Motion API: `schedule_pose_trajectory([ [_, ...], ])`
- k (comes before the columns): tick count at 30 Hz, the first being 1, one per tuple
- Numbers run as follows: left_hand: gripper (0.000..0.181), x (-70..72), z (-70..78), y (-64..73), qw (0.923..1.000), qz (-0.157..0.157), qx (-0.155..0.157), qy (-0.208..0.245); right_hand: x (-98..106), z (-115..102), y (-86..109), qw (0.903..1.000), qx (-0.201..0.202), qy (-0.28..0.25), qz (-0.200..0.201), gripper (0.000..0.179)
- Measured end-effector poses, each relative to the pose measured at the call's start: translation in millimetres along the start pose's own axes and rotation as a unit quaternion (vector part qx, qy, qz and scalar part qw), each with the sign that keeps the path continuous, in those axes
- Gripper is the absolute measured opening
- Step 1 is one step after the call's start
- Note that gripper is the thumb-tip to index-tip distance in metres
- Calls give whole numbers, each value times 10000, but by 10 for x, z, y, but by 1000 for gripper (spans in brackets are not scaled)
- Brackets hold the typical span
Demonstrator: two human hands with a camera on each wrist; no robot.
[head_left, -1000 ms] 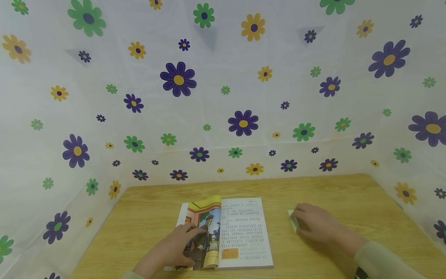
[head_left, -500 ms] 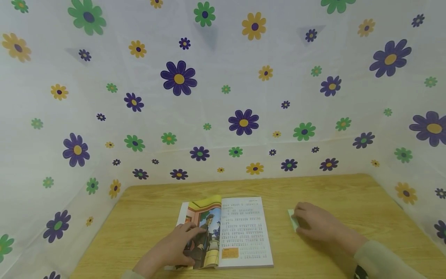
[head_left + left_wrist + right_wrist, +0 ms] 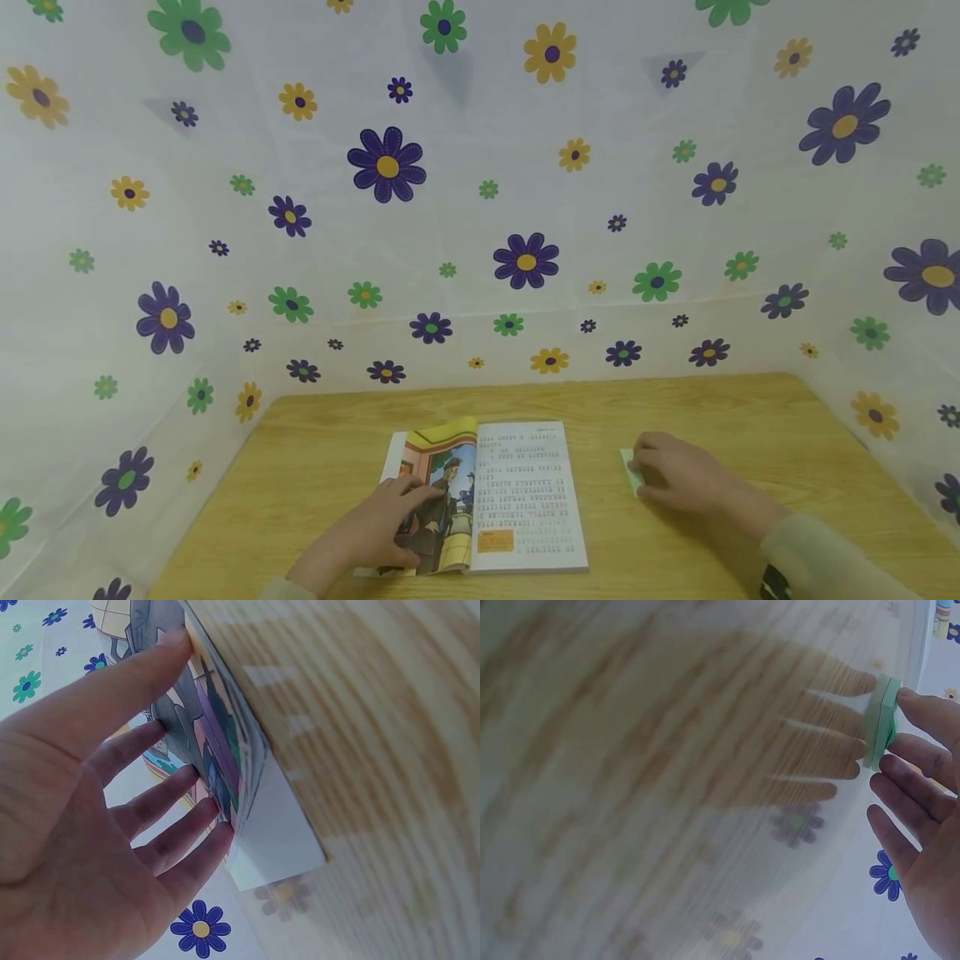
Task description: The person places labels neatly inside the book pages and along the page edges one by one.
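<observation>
An open book (image 3: 528,500) lies on the wooden table, with a coloured picture page on the left and printed text on the right. My left hand (image 3: 375,521) rests on the picture page, fingers spread. In the left wrist view, the thumb and fingertips touch that page (image 3: 214,727) near its curled, raised edge. To the right of the book, my right hand (image 3: 686,475) holds a small light-green pad (image 3: 630,472) that looks like sticky notes. The right wrist view shows the thumb and index finger at the edges of this green pad (image 3: 883,724), flat on the table.
The wooden table (image 3: 525,402) has rounded far corners. A white sheet (image 3: 465,225) printed with purple, green and yellow flowers surrounds it at the back and both sides. The tabletop reflects the right hand in the right wrist view.
The fingers of my right hand have shifted slightly right, so a little more of the green pad shows. My left hand and the book stay in place.
</observation>
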State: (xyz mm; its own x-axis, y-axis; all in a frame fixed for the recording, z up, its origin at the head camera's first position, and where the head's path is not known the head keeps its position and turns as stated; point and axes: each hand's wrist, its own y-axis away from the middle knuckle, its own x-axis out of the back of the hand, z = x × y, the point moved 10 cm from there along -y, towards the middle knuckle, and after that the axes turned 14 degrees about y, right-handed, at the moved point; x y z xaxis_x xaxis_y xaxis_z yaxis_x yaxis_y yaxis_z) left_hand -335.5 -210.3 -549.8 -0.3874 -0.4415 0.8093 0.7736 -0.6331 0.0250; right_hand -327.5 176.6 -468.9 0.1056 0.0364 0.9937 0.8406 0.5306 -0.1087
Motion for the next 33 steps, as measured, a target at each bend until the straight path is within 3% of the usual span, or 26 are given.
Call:
schedule_pose_trajectory([
  [5,91,13,16,0,10000,-23,-32,83,14,-12,-4,9999,97,50,16,28],
  [13,94,-14,-30,3,9997,-143,177,42,30,-45,-1,9994,284,173,113,20],
  [21,93,-5,-7,10,9998,-150,111,-14,-1,1,-19,9999,13,-30,-115,26],
  [29,91,20,53,23,10000,-84,1,38,-31,28,-17,9999,9,-59,-146,28],
  [33,90,5,9,14,9999,-120,-77,1,-24,37,-16,9999,-18,-49,-140,29],
])
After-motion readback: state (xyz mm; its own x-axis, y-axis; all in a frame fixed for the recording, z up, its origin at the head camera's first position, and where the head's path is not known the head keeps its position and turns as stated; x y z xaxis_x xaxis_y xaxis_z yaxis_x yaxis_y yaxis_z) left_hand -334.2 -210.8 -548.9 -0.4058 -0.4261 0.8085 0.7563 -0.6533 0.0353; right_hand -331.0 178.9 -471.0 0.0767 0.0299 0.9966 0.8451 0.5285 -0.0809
